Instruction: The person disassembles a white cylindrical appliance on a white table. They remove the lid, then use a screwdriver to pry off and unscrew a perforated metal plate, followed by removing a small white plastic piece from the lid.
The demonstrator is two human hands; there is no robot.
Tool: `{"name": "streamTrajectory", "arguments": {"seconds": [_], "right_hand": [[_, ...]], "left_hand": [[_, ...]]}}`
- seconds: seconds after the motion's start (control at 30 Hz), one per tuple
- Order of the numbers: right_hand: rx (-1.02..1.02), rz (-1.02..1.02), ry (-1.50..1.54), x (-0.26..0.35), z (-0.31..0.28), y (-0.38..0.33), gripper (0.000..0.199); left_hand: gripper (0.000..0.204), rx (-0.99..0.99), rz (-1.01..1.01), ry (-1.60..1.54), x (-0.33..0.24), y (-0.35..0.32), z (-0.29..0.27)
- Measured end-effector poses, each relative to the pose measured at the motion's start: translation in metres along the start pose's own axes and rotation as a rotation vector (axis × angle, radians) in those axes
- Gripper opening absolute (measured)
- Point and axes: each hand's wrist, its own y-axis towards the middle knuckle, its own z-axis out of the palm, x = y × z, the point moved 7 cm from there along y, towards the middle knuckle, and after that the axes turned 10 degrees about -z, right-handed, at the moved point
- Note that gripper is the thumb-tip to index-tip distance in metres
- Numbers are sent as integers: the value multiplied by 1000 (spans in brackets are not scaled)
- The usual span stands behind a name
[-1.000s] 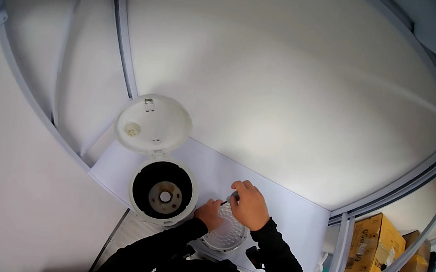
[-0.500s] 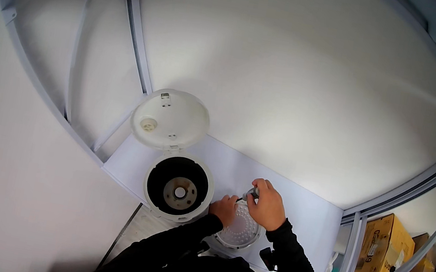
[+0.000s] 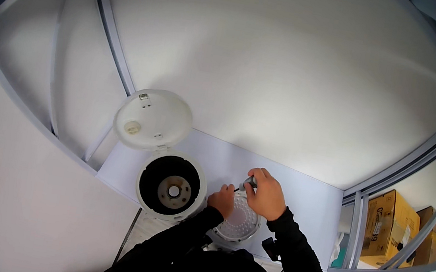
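Screwdriver with a grey handle sits in the right hand, whose fingers are curled and pinching that handle; its thin dark shaft slants down to the left, toward the left hand. The left hand rests at the far left rim of a round, pale, dimpled disc, its fingers close together near the shaft's tip; I cannot tell whether they pinch anything.

The disc lies near the tabletop's near edge, roughly midway between its left and right ends. Just to its left, toward the tabletop's left corner, stands a white rice cooker with a dark hollow interior. Its oval lid is swung up on the far side, underside showing.

Beyond the tabletop's right edge are 2 cardboard boxes, 1 yellowish and 1 brown.
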Motion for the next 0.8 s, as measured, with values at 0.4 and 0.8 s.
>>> {"name": "streamTrajectory", "arguments": {"seconds": [0.4, 0.8], "right_hand": [[-224, 246, 105, -41, -42, -10, 24], [-355, 324, 191, -46, -59, -24, 20]], "left_hand": [[21, 110, 8, -642, 2, -5, -14], [19, 0, 183, -336, 7, -16, -20]]}}
